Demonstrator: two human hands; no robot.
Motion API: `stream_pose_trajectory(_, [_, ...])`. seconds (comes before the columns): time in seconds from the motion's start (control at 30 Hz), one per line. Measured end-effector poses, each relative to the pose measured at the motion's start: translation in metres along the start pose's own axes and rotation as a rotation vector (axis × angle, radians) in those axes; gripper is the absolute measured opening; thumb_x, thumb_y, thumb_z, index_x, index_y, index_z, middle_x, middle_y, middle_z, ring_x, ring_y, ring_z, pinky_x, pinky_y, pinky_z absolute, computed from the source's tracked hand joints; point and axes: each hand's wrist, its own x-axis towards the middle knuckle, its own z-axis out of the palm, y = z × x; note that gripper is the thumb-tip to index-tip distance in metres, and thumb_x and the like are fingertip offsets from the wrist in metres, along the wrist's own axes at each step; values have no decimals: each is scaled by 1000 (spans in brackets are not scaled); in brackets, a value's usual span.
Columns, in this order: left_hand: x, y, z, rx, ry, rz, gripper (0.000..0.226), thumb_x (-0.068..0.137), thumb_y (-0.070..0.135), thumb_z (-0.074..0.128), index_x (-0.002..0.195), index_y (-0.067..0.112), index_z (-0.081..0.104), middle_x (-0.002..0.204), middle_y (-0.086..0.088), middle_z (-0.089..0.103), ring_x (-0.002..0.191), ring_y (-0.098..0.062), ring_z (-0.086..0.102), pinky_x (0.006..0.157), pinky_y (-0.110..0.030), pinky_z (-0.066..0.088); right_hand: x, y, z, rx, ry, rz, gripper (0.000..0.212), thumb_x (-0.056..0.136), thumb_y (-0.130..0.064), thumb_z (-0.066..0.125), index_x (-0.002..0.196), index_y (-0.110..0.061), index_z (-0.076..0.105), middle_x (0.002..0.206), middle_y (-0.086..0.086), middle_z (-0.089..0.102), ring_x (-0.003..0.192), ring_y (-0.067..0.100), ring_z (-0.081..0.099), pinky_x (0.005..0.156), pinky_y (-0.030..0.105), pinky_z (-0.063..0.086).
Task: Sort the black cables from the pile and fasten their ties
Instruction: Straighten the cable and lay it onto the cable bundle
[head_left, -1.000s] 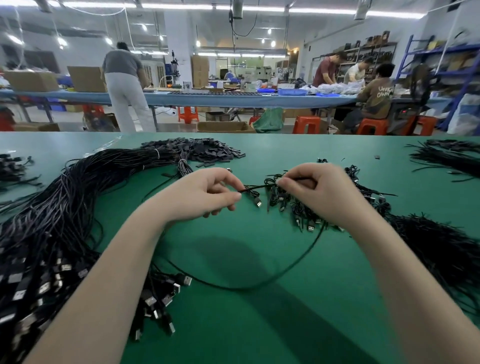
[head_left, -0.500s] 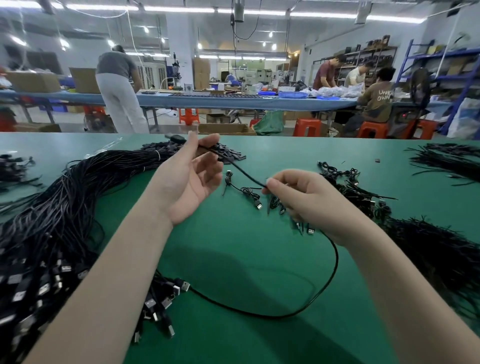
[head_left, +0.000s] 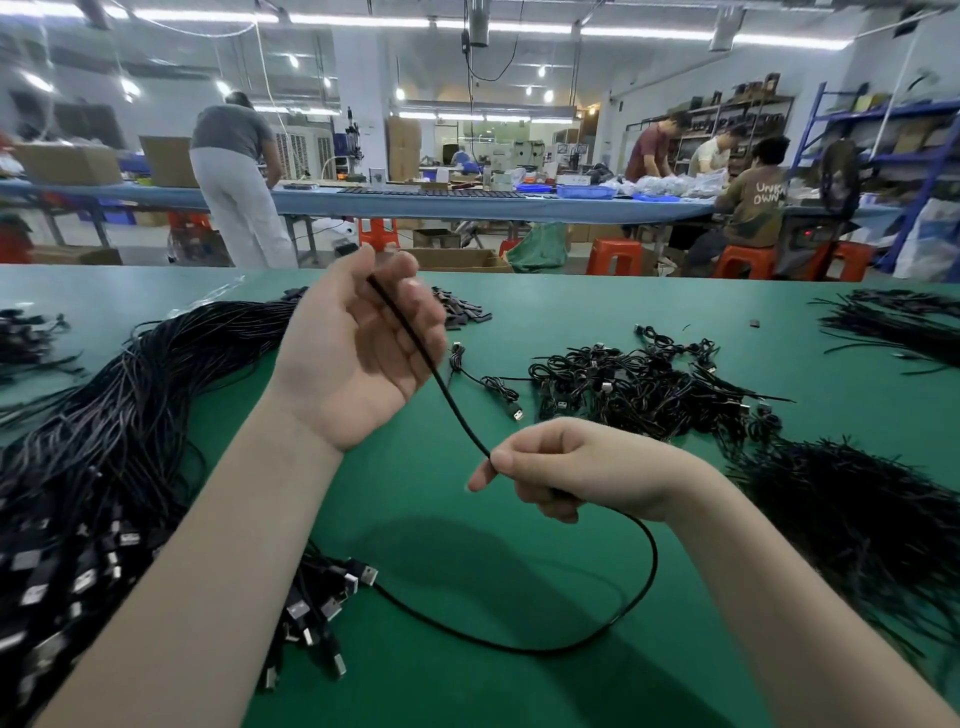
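One black cable (head_left: 641, 587) runs between my hands. My left hand (head_left: 358, 358) is raised palm-up above the green table (head_left: 519, 691), pinching the cable's upper end between thumb and fingertips. My right hand (head_left: 571, 467) is lower, fingers curled round the same cable. Below my right hand the cable loops over the table to a USB plug (head_left: 366, 574) at the edge of the big pile of black cables (head_left: 104, 441) on the left. A heap of coiled, tied cables (head_left: 639, 387) lies behind my right hand.
A bundle of black ties (head_left: 857, 519) lies at the right, another bundle (head_left: 893, 327) at the far right. Small black pieces (head_left: 462, 312) sit behind my left hand. Beyond the table's far edge, people work at a long blue bench (head_left: 467, 205) with orange stools.
My hands were close together at the coiled heap. My left hand has since risen and turned palm-up with the cable end, while my right hand has drawn back toward me, stretching the cable.
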Motion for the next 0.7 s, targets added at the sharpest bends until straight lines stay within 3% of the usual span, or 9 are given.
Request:
stream_pose_trajectory(0.07, [-7,7,-1,28,-270,-142,52,96,38,36,52,22,59,43,9,49,38,-5,48,44,-17,36,0,2,-4,-90,132,78,33,92,-46,55,85,-20,73,54,-13,39,48,11,34,50,24,32])
stream_pose_trajectory(0.13, [-11,4,-6,386,-435,-290,52,91,42,39,53,17,64,41,2,53,33,-8,47,41,-14,32,-3,-2,-11,-86,375,85,36,87,-50,61,69,-19,66,50,-11,37,46,10,31,46,23,28])
stream_pose_trajectory(0.2, [-10,-7,-10,841,-417,-454,58,92,51,36,70,14,75,57,-8,67,43,-14,58,42,-16,39,-9,-13,-18,-4,536,1,39,86,-50,61,63,-19,65,46,-11,35,44,10,30,46,23,26])
stream_pose_trajectory(0.27, [-4,-22,-9,1028,-287,-468,58,98,53,27,94,20,74,85,-5,76,70,-14,71,60,-18,50,-13,-25,-14,5,565,-113,36,92,-47,54,72,-22,72,47,-13,35,42,8,30,46,22,26])
stream_pose_trajectory(0.33, [6,-35,-5,977,-53,-248,49,102,49,24,107,25,67,97,4,75,88,-8,71,80,-24,53,-12,-34,-3,64,496,-209,32,99,-36,46,89,-22,72,49,-14,37,43,6,30,43,19,26])
stream_pose_trajectory(0.4, [14,-37,-5,795,129,0,48,103,46,23,123,23,60,101,9,74,93,-4,70,82,-24,54,-8,-33,8,168,340,-256,30,103,-30,39,104,-13,64,52,-11,39,44,7,31,45,19,29])
stream_pose_trajectory(0.53, [9,-8,-8,99,-17,139,51,104,41,26,112,14,68,97,0,75,87,-11,71,68,-22,56,3,-9,14,219,31,-138,29,103,-31,39,97,-19,65,62,-3,31,53,13,29,55,23,33])
stream_pose_trajectory(0.63, [-5,3,-5,36,-207,88,48,99,37,34,79,21,74,61,9,65,57,-5,62,55,-18,47,8,9,1,71,258,-17,34,96,-41,49,76,-18,65,55,-8,32,53,14,27,57,29,28])
stream_pose_trajectory(0.7, [-9,-1,-6,284,-323,-17,44,92,37,39,64,21,69,44,8,52,40,-7,49,47,-21,37,6,12,-9,-178,491,-4,38,90,-47,57,66,-18,64,47,-13,35,48,11,30,52,25,29])
